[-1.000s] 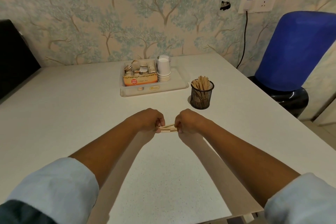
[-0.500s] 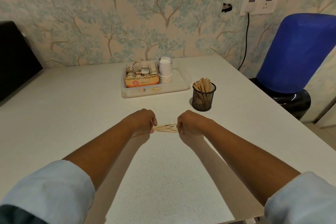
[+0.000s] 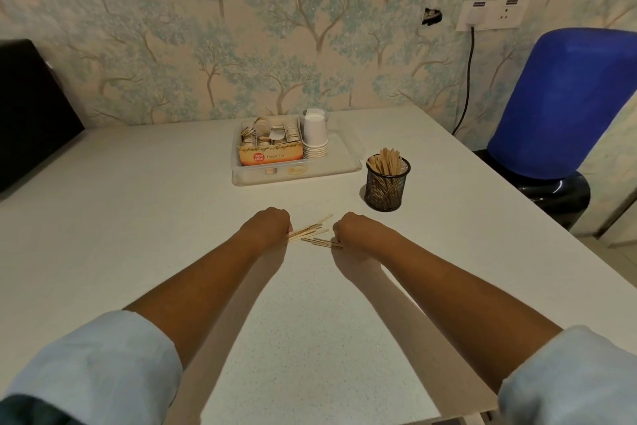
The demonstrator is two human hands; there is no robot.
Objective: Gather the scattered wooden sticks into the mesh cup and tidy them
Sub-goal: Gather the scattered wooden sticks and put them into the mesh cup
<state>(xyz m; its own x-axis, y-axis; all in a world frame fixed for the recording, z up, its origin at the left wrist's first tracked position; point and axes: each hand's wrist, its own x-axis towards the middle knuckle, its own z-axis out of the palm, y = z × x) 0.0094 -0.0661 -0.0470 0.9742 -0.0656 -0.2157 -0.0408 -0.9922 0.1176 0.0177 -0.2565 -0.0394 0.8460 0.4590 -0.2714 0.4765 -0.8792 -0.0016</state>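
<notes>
Several loose wooden sticks lie fanned on the white table between my two hands. One group (image 3: 310, 228) angles up to the right from my left hand (image 3: 267, 226), whose curled fingers pinch its left ends. A second, flatter group (image 3: 322, 242) runs to my right hand (image 3: 351, 230), which is curled over its right ends. The black mesh cup (image 3: 387, 192) stands upright beyond and to the right of my right hand, with many sticks (image 3: 387, 162) standing in it.
A clear tray (image 3: 344, 166) behind the hands holds a ginger tea box (image 3: 270, 155) and stacked paper cups (image 3: 314, 135). A blue water jug (image 3: 568, 104) stands off the table's right edge, a black chair (image 3: 31, 107) at far left. The table's front edge is near my sleeves.
My hands have drawn apart. The single bundle they held together has split into two fanned groups, one at each hand.
</notes>
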